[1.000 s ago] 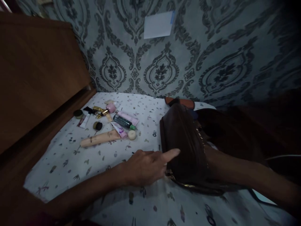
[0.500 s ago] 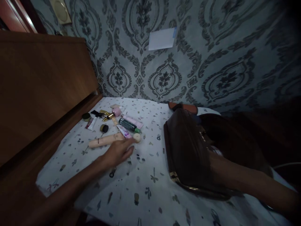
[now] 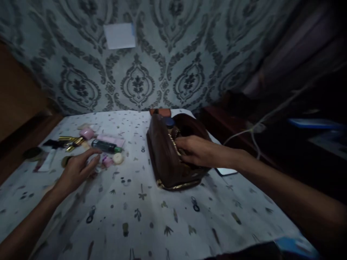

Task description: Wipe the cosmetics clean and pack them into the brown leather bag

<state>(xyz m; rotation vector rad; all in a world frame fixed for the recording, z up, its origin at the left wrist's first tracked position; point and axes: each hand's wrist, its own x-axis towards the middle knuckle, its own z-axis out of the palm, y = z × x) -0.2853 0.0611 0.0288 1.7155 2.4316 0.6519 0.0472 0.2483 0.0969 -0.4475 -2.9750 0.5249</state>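
Observation:
My left hand (image 3: 78, 169) hangs over the loose cosmetics on the left, fingers apart, and holds nothing that I can see. Beneath and around it lie a dark green bottle (image 3: 104, 146) with a bright green cap, a round cream-coloured piece (image 3: 118, 158), a purple-and-white tube end (image 3: 107, 161) and a white tube (image 3: 47, 161). My right hand (image 3: 196, 150) reaches into the unzipped brown toiletry bag (image 3: 162, 153). Its fingertips are hidden inside, so what they touch cannot be seen. A dark blue cap (image 3: 169, 122) shows in the bag's opening.
Farther back lie a pink jar (image 3: 87, 133), gold tubes (image 3: 74, 143) and a pale pink tube (image 3: 112, 140). An orange-brown case (image 3: 161, 112) sits behind the bag; a phone-like slab (image 3: 227, 171) lies right of it. The wall (image 3: 138, 86) rises behind, and a white cable (image 3: 252, 130) hangs at right.
The view has swung right, bringing the bag to the middle. My left hand has drawn away from the round cream-coloured piece. More of my right hand shows at the bag's opening.

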